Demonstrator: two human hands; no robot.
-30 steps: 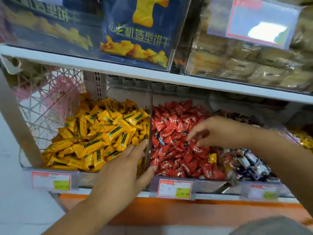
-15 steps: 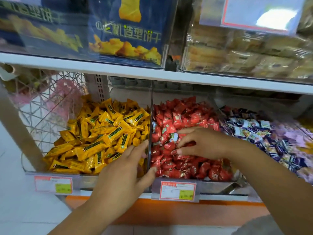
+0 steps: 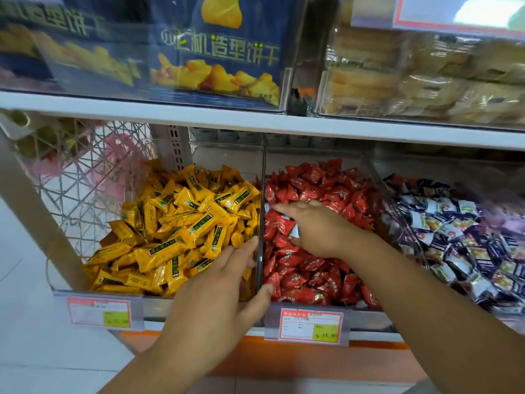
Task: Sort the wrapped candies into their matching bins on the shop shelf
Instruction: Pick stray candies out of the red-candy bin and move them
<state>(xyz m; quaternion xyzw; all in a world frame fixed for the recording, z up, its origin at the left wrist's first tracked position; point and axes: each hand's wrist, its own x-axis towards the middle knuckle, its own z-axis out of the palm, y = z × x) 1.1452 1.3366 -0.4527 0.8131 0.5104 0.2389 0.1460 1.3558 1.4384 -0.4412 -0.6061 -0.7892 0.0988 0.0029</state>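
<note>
Three piles fill the bins on the shop shelf (image 3: 255, 123): yellow candies (image 3: 176, 228) at 9 o'clock, red candies (image 3: 312, 271) in the middle, blue-and-white candies (image 3: 454, 237) at 3 o'clock. The left hand (image 3: 221, 288) rests on the clear divider (image 3: 262, 177), fingers (image 3: 241, 250) spread open. The right hand (image 3: 318, 228) lies on the red pile, pinching one stray blue-and-white candy (image 3: 295, 230).

Two arms show at the near edge, uncovered from the frame edge to the fingertips. The left forearm (image 3: 147, 368) ends in the left grip (image 3: 216, 302), a bare hand with short, trimmed nails, the thumbnail plainly showing. The right forearm (image 3: 440, 294) ends in the right grip (image 3: 318, 228), likewise bare. A sliver of grey cloth (image 3: 422, 389) shows at the near right edge; which garment it is cannot be told.
</note>
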